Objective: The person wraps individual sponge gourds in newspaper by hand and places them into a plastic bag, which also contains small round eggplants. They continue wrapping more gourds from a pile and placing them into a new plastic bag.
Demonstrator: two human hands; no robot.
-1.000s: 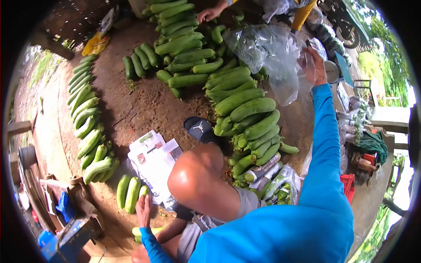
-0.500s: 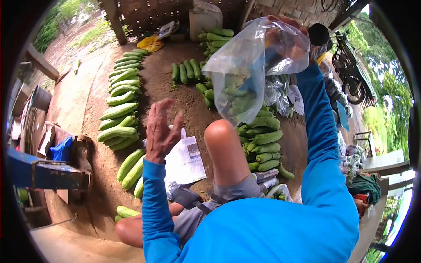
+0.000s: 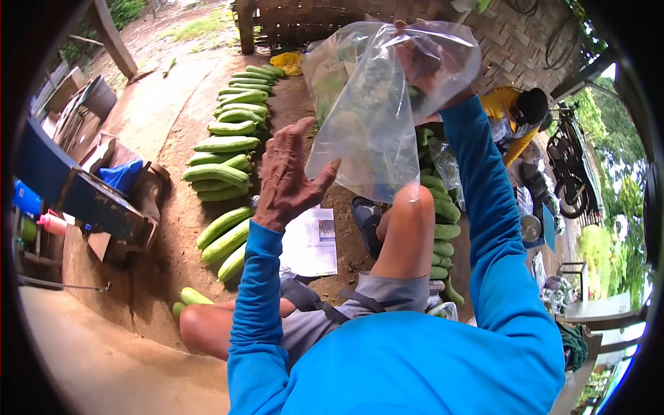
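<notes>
A clear plastic bag (image 3: 366,117) hangs from my raised right hand (image 3: 429,66), which shows blurrily through the film at its top. My left hand (image 3: 285,173) is held up just left of the bag with thumb and fingers apart and nothing in it. Beyond the left hand, a long row of green gourds (image 3: 225,144) lies on the dirt floor. More gourds (image 3: 446,232) are stacked to the right of my bent knee. A printed sheet of paper (image 3: 311,242) rests on the ground below the left hand.
Another person in a yellow top (image 3: 505,111) bends over at the upper right, near a parked motorcycle (image 3: 570,166). To the left stand a blue beam (image 3: 69,183) and a wooden box holding blue cloth (image 3: 121,176). A woven wall (image 3: 512,41) rises behind.
The view has turned, shifting the gourd rows and floor rightward. The bag now hangs wider and lower, nearer my knee. The person in yellow has come more into view.
</notes>
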